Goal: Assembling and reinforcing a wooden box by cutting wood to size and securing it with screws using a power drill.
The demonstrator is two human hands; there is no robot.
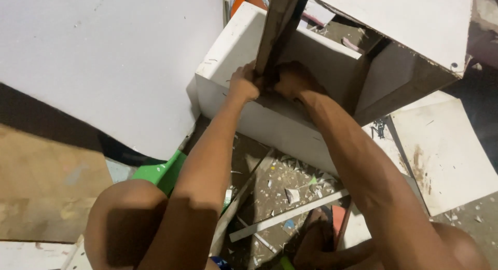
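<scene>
While shut, both grips (244,84) (291,79) on panel edge (270,31)

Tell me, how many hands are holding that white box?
2. The left hand grips the dark board edge at the white box; the right hand sits just beside it, inside the box. No other hands show.

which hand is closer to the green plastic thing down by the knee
Left. The left hand grips the upright board edge, on the same side as the green plastic piece. The right hand sits farther right, inside the white cabinet.
</scene>
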